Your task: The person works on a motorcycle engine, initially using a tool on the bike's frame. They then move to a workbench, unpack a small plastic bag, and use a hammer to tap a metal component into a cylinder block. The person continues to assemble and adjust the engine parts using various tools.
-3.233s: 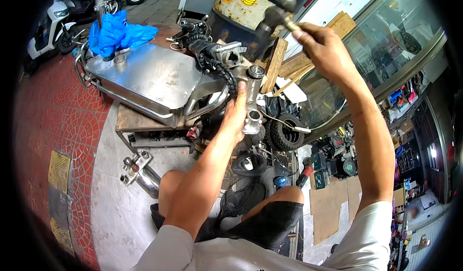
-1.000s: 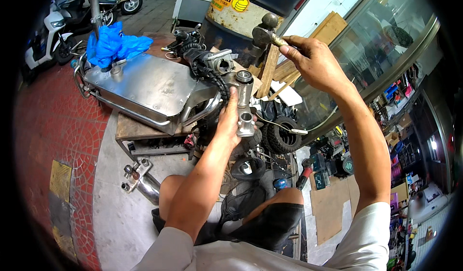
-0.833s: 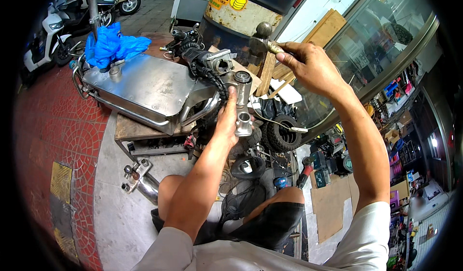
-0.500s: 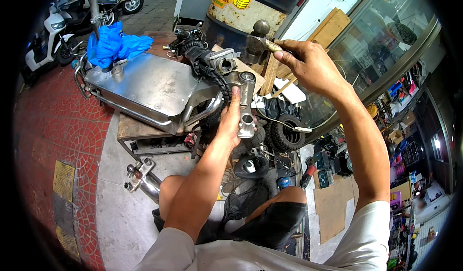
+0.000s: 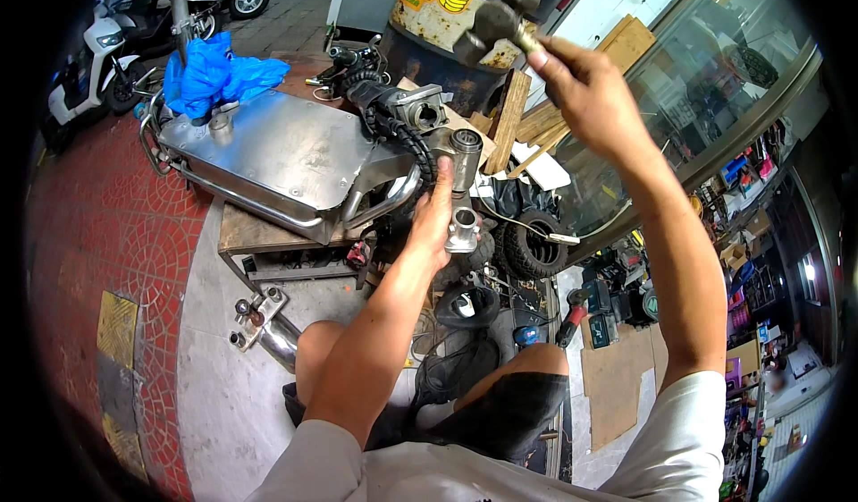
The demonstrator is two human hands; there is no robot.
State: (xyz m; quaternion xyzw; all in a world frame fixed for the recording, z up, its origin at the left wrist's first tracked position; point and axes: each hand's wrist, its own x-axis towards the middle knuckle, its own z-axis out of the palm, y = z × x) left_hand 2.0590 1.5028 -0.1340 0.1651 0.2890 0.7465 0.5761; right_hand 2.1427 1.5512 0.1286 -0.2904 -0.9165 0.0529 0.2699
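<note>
My right hand (image 5: pixel 590 95) is raised on the right, closed around the handle of a ball-peen hammer (image 5: pixel 497 25). The hammer head hangs in the air, apart from the metal parts. Below it stands the silver head tube (image 5: pixel 466 164) of a scooter frame, a round bearing ring showing in its top. My left hand (image 5: pixel 434 218) is wrapped around a metal clamp (image 5: pixel 463 232) with a round socket, just under that tube, thumb pointing up along the tube. The fingers' far side is hidden. The frame's flat metal deck (image 5: pixel 277 158) extends left from the tube.
The frame lies on a low wooden bench (image 5: pixel 246 234), with a blue plastic bag (image 5: pixel 210 77) on its far end. Black cables (image 5: pixel 393 131) run beside the tube. Tyres (image 5: pixel 534 247), wood offcuts (image 5: pixel 511 122) and a rusty drum (image 5: pixel 429 33) stand behind. A forked metal part (image 5: pixel 268 328) lies on the floor.
My right hand has lifted the hammer up and slightly right, away from the tube. My left hand keeps its hold on the clamp, which has shifted slightly right in view.
</note>
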